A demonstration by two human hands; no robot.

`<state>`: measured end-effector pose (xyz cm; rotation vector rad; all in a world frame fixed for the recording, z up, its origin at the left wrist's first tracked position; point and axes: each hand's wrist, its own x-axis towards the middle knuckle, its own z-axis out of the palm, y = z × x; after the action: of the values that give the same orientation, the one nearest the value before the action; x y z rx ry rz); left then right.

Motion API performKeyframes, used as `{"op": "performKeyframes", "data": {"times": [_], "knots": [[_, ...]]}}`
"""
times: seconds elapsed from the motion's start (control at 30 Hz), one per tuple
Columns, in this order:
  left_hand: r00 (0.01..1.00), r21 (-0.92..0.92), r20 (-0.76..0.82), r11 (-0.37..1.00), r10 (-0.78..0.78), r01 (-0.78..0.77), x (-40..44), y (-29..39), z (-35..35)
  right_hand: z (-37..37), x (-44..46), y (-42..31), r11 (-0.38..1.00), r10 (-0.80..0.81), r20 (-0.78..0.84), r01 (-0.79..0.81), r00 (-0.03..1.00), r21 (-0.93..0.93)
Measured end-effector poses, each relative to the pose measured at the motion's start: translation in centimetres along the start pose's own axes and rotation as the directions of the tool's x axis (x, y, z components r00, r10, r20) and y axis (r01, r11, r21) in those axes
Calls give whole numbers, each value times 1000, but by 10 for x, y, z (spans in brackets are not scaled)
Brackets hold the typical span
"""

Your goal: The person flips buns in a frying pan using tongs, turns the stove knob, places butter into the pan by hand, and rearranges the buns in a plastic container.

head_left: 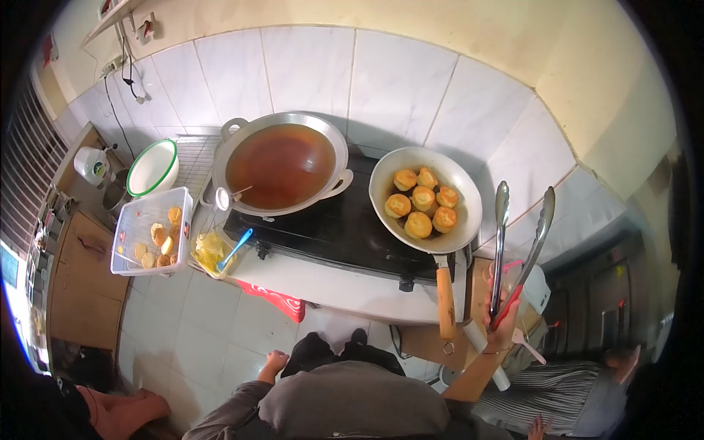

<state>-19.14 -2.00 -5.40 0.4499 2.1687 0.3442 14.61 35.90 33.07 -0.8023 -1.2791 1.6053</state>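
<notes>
My right hand [503, 317] grips metal tongs [524, 271] with red on their handles; the tongs point up with jaws apart, to the right of the frying pan. In that pan [469, 231], several golden-brown round pastries [423, 198] sit in oil. Its wooden handle [445, 301] points toward me. Down by my body, left of my legs, my left hand [275, 361] hangs with its fingers curled and nothing visible in them. On the stove's left side stands a large two-handled wok [238, 132] of reddish-brown liquid [282, 165].
Left of the black stove [315, 238] are a clear plastic box [121, 253] with several pastries, a container of yellow spread [205, 253] with a blue-handled utensil [236, 248], and a green-rimmed basin [154, 170]. Other people's limbs show at lower left [128, 411] and lower right [539, 427].
</notes>
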Motion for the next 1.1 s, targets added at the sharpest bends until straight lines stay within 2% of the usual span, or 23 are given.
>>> {"op": "performKeyframes", "data": {"times": [0.03,0.13,0.27,0.3,0.37,0.43,0.5,0.6,0.63,0.67,0.7,0.73,0.83,0.93,1.0,1.03,1.07,1.1], "knots": [[997,-90,36,994,-61,64,2,2,-13,7,-4,-4,1000,-3,-22,2,1000,-11],[992,-281,12,951,-127,126,0,-4,-44,26,-15,-11,997,-51,-77,46,996,-62],[992,-321,74,940,-97,116,-8,-13,-81,59,-28,-19,993,-100,-118,92,988,-71],[991,-396,96,910,-89,120,-3,-22,-82,72,-34,-21,997,-71,-170,66,983,-39],[977,-194,140,972,163,-135,18,-59,-79,86,-47,-17,992,-119,-179,108,977,-69],[969,-137,178,979,174,-151,23,-63,-91,93,-60,-12,990,-138,-194,129,971,-57],[979,-221,189,969,-69,111,14,-63,-95,95,-75,-8,994,-105,-209,106,972,-7],[986,-288,166,955,-26,74,1,-68,-107,97,-83,-9,995,-97,-227,96,969,-15],[967,-123,185,980,175,-154,19,-90,-100,99,-84,-12,993,-113,-201,107,973,-40],[908,35,196,923,370,-383,36,-110,-93,102,-82,-13,993,-118,-214,114,970,-34],[854,285,273,811,442,-511,46,-117,-89,105,-81,-13,993,-122,-226,118,966,-31],[795,498,364,620,486,-607,50,-118,-84,107,-80,-15,992,-127,-237,123,963,-28],[919,292,315,897,238,-332,50,-121,-76,121,-76,-20,987,-161,-245,153,956,-51],[907,199,310,914,284,-354,57,-125,-74,127,-73,-14,945,-299,-336,228,893,-235],[943,112,82,937,323,-331,69,-130,-56,114,-70,-15,899,-314,-406,133,858,-417],[915,172,189,906,356,-387,67,-132,-65,110,-63,-18,864,-331,-432,85,839,-497],[876,217,293,865,384,-452,65,-132,-74,109,-57,-29,779,-366,-352,76,862,-623],[896,149,261,902,359,-405,54,-123,-75,113,-49,-49,676,-389,-265,77,882,-733]]}}
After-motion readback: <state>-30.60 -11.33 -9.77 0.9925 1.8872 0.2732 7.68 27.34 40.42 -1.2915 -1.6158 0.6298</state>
